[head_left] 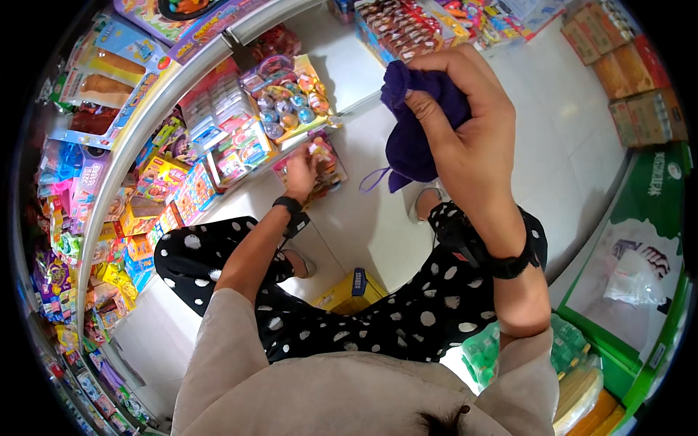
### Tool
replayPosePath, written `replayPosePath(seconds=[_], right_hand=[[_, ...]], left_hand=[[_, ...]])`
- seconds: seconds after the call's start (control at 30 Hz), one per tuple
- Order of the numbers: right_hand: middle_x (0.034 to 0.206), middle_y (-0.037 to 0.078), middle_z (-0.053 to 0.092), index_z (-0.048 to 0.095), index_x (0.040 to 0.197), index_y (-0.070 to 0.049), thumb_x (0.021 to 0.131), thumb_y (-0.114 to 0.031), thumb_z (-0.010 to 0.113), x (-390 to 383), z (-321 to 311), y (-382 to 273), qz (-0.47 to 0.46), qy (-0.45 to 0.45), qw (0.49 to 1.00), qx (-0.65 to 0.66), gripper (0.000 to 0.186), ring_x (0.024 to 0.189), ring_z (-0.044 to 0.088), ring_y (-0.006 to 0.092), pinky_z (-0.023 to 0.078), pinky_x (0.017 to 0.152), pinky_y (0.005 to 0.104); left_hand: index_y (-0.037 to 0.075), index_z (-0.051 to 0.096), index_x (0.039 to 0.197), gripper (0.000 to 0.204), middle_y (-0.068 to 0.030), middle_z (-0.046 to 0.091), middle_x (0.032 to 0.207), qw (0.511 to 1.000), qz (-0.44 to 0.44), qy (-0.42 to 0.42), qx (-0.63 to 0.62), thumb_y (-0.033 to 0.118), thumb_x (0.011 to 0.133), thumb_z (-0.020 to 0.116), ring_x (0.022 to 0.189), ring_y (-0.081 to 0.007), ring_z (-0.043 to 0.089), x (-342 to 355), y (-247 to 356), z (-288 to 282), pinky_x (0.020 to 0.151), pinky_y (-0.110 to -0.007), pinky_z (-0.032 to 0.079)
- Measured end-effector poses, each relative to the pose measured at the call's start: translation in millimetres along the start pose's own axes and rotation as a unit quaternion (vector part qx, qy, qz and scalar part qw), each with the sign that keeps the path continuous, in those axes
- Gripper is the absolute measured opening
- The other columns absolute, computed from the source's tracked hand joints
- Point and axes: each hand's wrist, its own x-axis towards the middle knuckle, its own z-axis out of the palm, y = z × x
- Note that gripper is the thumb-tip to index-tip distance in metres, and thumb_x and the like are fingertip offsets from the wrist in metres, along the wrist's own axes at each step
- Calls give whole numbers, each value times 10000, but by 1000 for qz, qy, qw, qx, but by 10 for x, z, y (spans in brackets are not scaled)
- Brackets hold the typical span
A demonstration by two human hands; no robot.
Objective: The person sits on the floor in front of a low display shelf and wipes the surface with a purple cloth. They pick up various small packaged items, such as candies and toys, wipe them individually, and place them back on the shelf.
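My right hand [472, 138] is raised on the right, closed on a dark purple cloth [418, 145], with thumb and fingers pinching its top and a thin loop dangling at the lower left. My left hand [305, 171] reaches low to a colourful display box [327, 167] on the floor by the shelf edge, fingers curled over its contents; what they grip is too small to make out. Just above stands a tray of round, shiny wrapped items [287, 109].
Shelves [102, 203] packed with colourful packets curve along the left. Stacked cartons [629, 80] stand back right. A green-framed panel [618, 261] and wrapped bottles [480, 349] are at my right. A yellow box [342, 291] lies on the tiled floor [560, 102] between my legs.
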Motion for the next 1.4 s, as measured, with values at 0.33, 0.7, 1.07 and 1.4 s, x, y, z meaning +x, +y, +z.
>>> replayPosePath(seconds=[0.33, 0.7, 1.07, 1.4], right_hand=[[895, 118, 600, 662, 980, -18, 801, 39, 721, 19, 89, 26, -9, -16, 1000, 3, 198, 799, 620, 318, 497, 715, 350], [893, 113, 601, 644, 978, -8, 774, 91, 714, 15, 92, -4, 20, -51, 998, -18, 238, 802, 623, 291, 496, 720, 320], [954, 114, 615, 632, 987, 8, 745, 145, 672, 40, 172, -71, 72, -119, 988, -61, 281, 874, 629, 267, 497, 812, 304], [931, 116, 613, 628, 976, 14, 756, 123, 668, 40, 389, 16, 85, -168, 978, -89, 249, 847, 622, 260, 489, 801, 302]], left_hand=[[11, 639, 1138, 261, -190, 713, 874, 995, -89, 38, -32, 115, 911, 714, 782, -336, 712, -63, 155, -213, 712, -412, 550], [26, 641, 1135, 280, -194, 710, 897, 997, -29, 20, 66, 125, 889, 732, 818, -353, 693, 55, -310, 14, 738, -419, 530], [47, 671, 1077, 252, -193, 717, 922, 994, -85, 49, 44, 145, 868, 771, 839, -370, 693, 19, -486, 85, 727, -434, 534], [7, 558, 1183, 262, -174, 636, 1030, 984, -77, 163, -7, 120, 968, 657, 909, -304, 664, -289, -567, 155, 809, -388, 526]])
